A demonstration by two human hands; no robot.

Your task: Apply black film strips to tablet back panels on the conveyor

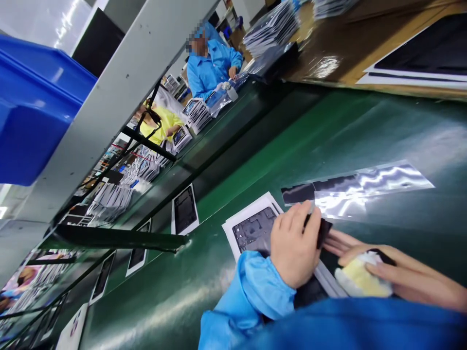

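Dark piece (324, 232): small, right of centre, at the fingertips of both hands above the green surface (153, 301); fingers hide part of its outline.
Blue bin (36, 112): far left, beyond the pale beam (120, 87) that slants across the upper left.
Person in yellow (166, 126): across the line, among stacked panels.
White-edged panel (185, 209): flat, left of centre, with others like it spaced out toward the lower left.
Person in blue (211, 63): farther back, one hand near clear film, beside a neat stack.
Framed panel (253, 226): dark on a white border, lying flat; the left hand covers its right part.
Left hand (295, 245): blue cuff at the wrist, fingers bent and closed on the dark piece; thumb hidden.
Film strip (379, 184): clear and shiny, dark at its left end, lying just beyond the hands.
Yellow-and-white wad (365, 279): soft-looking, under the right thumb.
Right hand (408, 279): gripping the wad, longer fingers reaching to the dark piece.
Black sheets (426, 48): white-edged, upper right, on a brown bench.
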